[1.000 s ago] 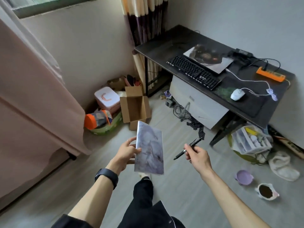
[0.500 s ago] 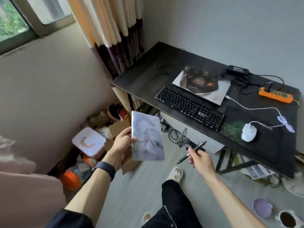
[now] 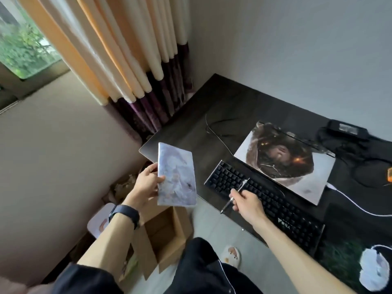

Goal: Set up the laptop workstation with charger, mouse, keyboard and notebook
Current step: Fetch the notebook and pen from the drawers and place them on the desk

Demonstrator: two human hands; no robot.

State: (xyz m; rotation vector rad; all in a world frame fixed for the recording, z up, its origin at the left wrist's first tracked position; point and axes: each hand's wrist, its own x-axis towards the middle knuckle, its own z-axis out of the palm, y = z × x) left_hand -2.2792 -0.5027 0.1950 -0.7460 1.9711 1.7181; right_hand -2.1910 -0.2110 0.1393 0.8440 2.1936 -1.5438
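My left hand grips a pale marbled notebook by its left edge, holding it in the air over the dark desk's near left corner. My right hand holds a dark pen above the left end of the black keyboard. Behind the keyboard lies a closed laptop with a picture on its lid. The black charger brick and its cable sit at the back right. A white mouse rests on a dark mouse pad at the lower right.
An orange power strip shows at the right edge. On the floor left of the desk stand an open cardboard box and a white lidded container. Curtains hang behind the desk's left end. My slippered foot is near the desk.
I have stepped closer to the desk. Both hands moved forward: the notebook now hangs over the desk's left corner and the pen over the keyboard.
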